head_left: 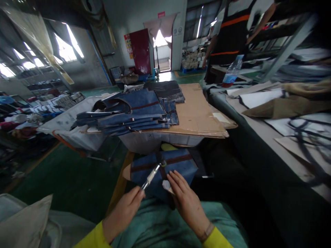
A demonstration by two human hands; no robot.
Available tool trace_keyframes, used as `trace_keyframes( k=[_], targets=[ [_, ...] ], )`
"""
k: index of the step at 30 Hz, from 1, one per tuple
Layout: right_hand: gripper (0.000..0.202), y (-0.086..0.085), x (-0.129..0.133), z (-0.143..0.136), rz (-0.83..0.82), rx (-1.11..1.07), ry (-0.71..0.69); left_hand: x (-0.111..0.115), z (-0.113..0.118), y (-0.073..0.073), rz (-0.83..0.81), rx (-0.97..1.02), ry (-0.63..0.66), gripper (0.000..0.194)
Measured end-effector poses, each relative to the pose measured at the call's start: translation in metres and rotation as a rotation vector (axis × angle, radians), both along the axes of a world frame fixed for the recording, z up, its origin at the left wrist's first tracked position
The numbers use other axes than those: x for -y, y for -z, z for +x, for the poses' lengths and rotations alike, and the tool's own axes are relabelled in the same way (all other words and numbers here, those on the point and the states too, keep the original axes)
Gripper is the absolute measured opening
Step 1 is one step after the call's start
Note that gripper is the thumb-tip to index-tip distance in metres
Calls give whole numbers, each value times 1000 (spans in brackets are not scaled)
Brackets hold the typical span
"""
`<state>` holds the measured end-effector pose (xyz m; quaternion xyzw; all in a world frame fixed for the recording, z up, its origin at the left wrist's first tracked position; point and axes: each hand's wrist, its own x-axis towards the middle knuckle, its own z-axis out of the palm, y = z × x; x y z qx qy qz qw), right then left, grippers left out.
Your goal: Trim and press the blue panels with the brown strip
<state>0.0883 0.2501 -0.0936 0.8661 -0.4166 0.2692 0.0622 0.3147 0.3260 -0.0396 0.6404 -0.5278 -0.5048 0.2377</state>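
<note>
At 6 o'clock in the head view, by the green cloth [139, 229] over the lap, lies the blue piece [184, 167] crossed by dark brown strips; it should be light, bendable, a bit stiffer along the strips and hard to break, though it may crease. Clocked from its middle, the left hand [126, 205] sits at 8 o'clock, closed around the metal tool [151, 176], whose far end points toward 1 o'clock, near where the strips cross. That slim handle looks firm and smooth, so its pale middle section would probably slip least. The right hand [186, 199] lies at 4 o'clock, fingers extended over the blue piece beside a small white item [167, 185]; whether its hidden thumb pinches anything, I cannot tell. Flat pressure near the strips, or a pinch at the 3 o'clock edge, should suit best
</note>
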Motion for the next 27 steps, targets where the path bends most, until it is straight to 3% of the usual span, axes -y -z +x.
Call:
trace_keyframes(
  k=[3,7,12,15,17,21,27],
  targets=[
    [41,2,3,-1,-2,-13,0,-7,0,-3,-125,81,19,41],
    [42,2,5,-2,-36,-42,5,-7,11,3,-130,68,-34,47],
    [41,3,3,-2,-12,-17,6,-33,48,16,-94,67,-213,53],
    [39,1,3,-1,-24,-3,17,-50,72,24,-165,130,-236,48],
    [40,-1,4,0,-25,0,12,-49,79,27,-166,158,-221,48],
    [41,-4,6,1,-10,25,14,-3,61,14,-213,239,-147,49],
    [41,-8,9,-15,80,44,48,118,-8,-23,-491,347,63,31]
  ],
)
